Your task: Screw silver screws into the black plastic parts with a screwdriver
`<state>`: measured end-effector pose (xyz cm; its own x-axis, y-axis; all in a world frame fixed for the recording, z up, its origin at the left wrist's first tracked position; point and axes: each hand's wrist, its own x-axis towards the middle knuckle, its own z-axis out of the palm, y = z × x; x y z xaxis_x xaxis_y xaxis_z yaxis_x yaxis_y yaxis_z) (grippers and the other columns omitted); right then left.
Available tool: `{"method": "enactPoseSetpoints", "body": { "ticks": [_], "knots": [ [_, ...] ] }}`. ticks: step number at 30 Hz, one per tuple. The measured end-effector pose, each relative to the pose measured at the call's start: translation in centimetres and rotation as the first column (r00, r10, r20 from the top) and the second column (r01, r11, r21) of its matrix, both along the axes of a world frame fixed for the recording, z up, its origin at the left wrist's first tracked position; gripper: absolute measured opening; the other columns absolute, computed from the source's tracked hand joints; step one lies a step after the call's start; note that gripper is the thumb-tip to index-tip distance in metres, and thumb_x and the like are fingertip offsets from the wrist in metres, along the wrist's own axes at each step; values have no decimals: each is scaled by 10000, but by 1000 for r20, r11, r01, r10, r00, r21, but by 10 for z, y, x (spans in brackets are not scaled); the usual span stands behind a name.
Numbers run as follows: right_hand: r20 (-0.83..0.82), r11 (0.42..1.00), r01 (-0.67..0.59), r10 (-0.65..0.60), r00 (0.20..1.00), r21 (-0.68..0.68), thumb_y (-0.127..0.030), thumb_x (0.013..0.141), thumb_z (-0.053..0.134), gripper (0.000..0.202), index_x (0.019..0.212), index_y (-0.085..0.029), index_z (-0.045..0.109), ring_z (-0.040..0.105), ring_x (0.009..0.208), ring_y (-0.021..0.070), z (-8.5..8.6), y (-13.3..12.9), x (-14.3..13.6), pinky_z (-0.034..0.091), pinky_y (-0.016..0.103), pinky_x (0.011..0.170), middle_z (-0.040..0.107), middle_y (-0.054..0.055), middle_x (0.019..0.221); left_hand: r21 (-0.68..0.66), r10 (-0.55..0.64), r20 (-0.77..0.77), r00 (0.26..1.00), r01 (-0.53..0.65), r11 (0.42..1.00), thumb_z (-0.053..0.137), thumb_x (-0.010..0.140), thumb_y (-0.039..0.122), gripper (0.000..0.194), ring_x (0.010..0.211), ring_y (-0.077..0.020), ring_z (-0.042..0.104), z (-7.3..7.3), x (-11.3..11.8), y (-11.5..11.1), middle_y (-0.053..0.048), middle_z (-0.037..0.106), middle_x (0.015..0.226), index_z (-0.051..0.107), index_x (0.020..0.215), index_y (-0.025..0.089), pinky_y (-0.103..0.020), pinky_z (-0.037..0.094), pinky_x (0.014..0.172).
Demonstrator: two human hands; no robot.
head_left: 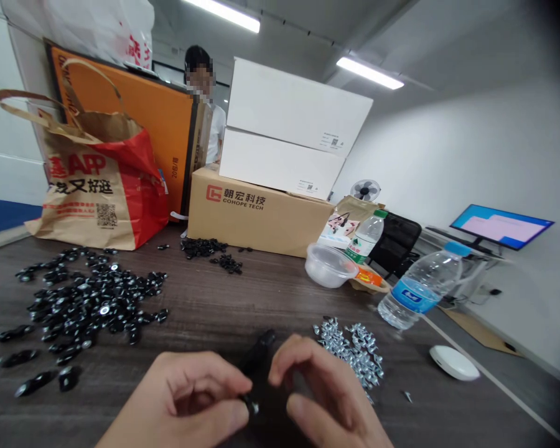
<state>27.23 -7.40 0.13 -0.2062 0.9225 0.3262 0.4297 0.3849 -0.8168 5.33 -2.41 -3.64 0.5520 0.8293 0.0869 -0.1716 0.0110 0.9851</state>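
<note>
Left fingers (226, 376) pinch a small black part (249, 403) (glinting silver at one spot), right fingers (301, 351) parted.

The left grip (193, 395) pinches with thumb and forefinger; the right grip (324, 392) curls beside it, parted.

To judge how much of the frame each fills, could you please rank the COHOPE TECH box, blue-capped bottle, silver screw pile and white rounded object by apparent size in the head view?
1. COHOPE TECH box
2. Blue-capped bottle and silver screw pile: too alike to rank
3. White rounded object
</note>
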Motion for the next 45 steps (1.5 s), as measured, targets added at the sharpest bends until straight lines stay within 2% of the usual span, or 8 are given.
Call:
{"method": "enactPoseSetpoints", "body": {
  "ticks": [4, 7, 11, 15, 24, 32, 37, 45],
  "knots": [
    [404, 992, 29, -77, 911, 123, -154, 897, 627, 447, 1319, -273, 544, 522, 1166, 257, 5, 21, 10, 394, 451, 1035, 609, 72, 1256, -126, 180, -70, 981, -188, 974, 820, 706, 317, 260, 685, -169, 704, 26, -2, 16, -21, 786, 746, 809, 933, 191, -234, 546, 677],
    [582, 994, -54, -11, 813, 93, -147, 906, 650, 297, 1176, -269, 624, 509, 1148, 251, 4, 30, 10, 396, 439, 1011, 628, 38, 1207, -102, 233, -103, 967, -244, 964, 811, 683, 361, 264, 655, -187, 700, 35, -4, 25, -45, 788, 741, 812, 864, 169, -272, 543, 691],
    [612, 998, -26, -10, 791, 50, -104, 902, 637, 170, 1017, -227, 611, 544, 1042, 228, 7, 25, 8, 426, 420, 963, 635, 31, 1089, -62, 257, -134, 957, -267, 962, 773, 714, 399, 269, 612, -181, 678, 31, -5, 34, -47, 775, 740, 807, 844, 167, -284, 540, 652],
    [594, 999, 37, -49, 803, 32, -99, 904, 603, 187, 1039, -229, 608, 581, 993, 231, 15, 13, 8, 482, 397, 896, 638, 49, 1059, -28, 295, -140, 945, -301, 953, 779, 698, 395, 292, 619, -184, 667, 23, -5, 47, -59, 770, 751, 802, 853, 149, -287, 547, 624],
    [561, 977, 111, -196, 804, 182, -107, 811, 662, 237, 988, -264, 657, 663, 940, 245, 21, 7, 1, 504, 380, 886, 711, 29, 996, 4, 299, -106, 949, -300, 954, 807, 651, 355, 261, 526, -151, 605, 19, -2, 56, -29, 707, 646, 801, 789, 133, -275, 515, 548],
    [448, 958, 252, -285, 847, 134, -262, 915, 570, 76, 943, -281, 638, 674, 804, 185, 15, 7, 12, 524, 285, 740, 710, -22, 886, 4, 269, -46, 962, -269, 963, 807, 678, 337, 248, 519, -141, 595, 13, -2, 56, -35, 708, 652, 808, 810, 127, -265, 500, 536],
    [274, 886, 395, -454, 848, 244, -400, 888, 615, 140, 931, -275, 662, 655, 727, 187, 15, 11, 37, 527, 264, 699, 692, -15, 823, -20, 249, 10, 968, -249, 968, 799, 698, 361, 277, 545, -153, 614, 15, 0, 57, -66, 738, 683, 808, 829, 116, -275, 522, 548],
    [4, 805, 567, -577, 817, 173, -463, 849, 669, 205, 902, -266, 648, 629, 643, 174, 20, 16, 50, 494, 208, 537, 672, -13, 752, -52, 212, 1, 977, -211, 976, 801, 724, 362, 277, 556, -153, 632, 12, -3, 56, -78, 754, 720, 807, 849, 115, -268, 533, 557]
  ]
}}
